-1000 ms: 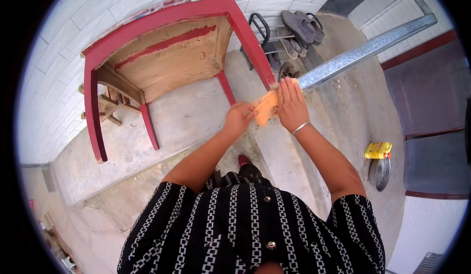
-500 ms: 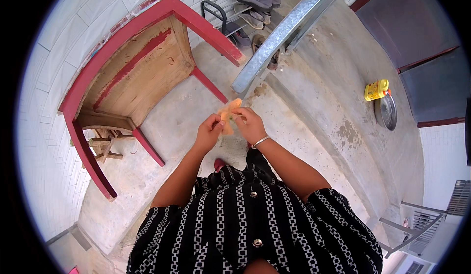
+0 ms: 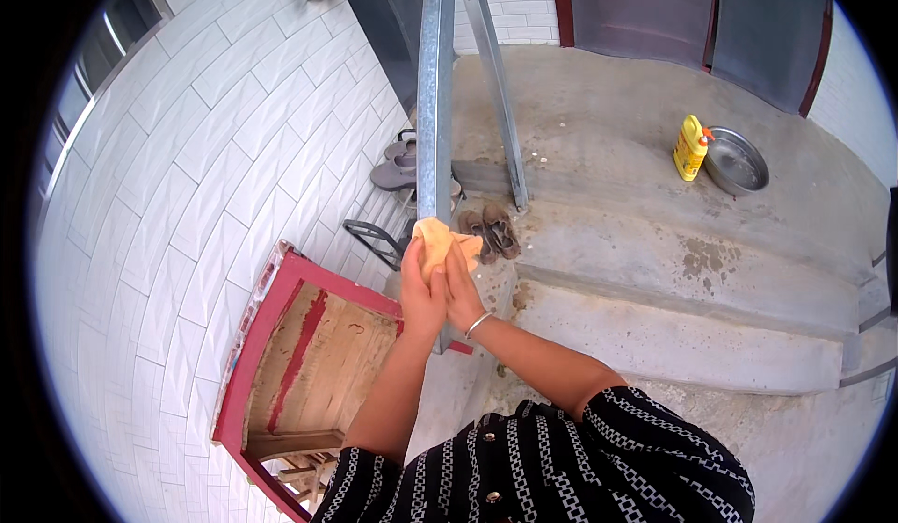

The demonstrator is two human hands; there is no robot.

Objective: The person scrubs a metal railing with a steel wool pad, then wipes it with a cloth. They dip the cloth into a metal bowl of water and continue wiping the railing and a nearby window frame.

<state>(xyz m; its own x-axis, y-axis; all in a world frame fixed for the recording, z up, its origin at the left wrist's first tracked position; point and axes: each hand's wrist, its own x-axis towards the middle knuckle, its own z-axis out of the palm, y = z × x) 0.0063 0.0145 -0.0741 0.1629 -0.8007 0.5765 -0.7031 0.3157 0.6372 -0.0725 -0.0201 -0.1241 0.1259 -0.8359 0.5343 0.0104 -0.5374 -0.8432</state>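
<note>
An orange cloth is bunched between my two hands, up against the lower part of a galvanized metal rail. My left hand presses the cloth from the left with its fingers closed on it. Close beside it, my right hand, with a silver bangle at the wrist, grips the cloth from the right. The cloth and fingers hide part of the rail behind them. Whether the cloth touches the metal all round, I cannot tell.
A red-framed wooden table lies on its side at lower left, by the white tiled wall. Shoes stand beyond my hands. Concrete steps rise at right, with a yellow bottle and metal basin above.
The view has swung toward the rail. My hands have moved from holding the cloth below the rail's end to pressing it, bunched up, at the rail.
</note>
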